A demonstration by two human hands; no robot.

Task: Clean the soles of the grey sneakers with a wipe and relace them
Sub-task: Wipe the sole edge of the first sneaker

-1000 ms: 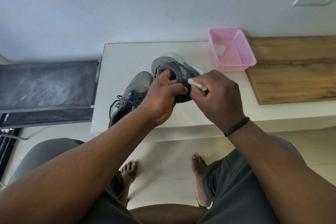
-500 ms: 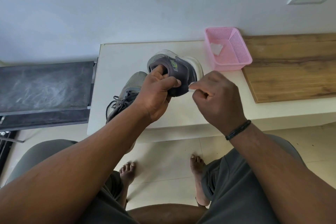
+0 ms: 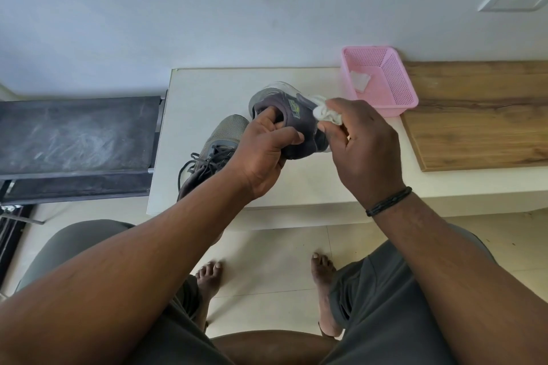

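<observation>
White bench (image 3: 207, 89): sneaker (image 3: 293, 115) heel-near (toe away)

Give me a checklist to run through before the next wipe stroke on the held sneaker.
1. Left hand grips the held sneaker at its heel opening: ok.
2. Right hand pinches the wipe: ok.
3. Wipe touches the sole's white edge: ok, it sits against the sneaker's far side.
4. Sole clean: cannot tell, it faces away from the camera.
5. Second sneaker rests on the white table, laces loose: ok, out of the way.
6. Pink basket within reach for the used wipe: ok, one white piece already lies in it.
</observation>
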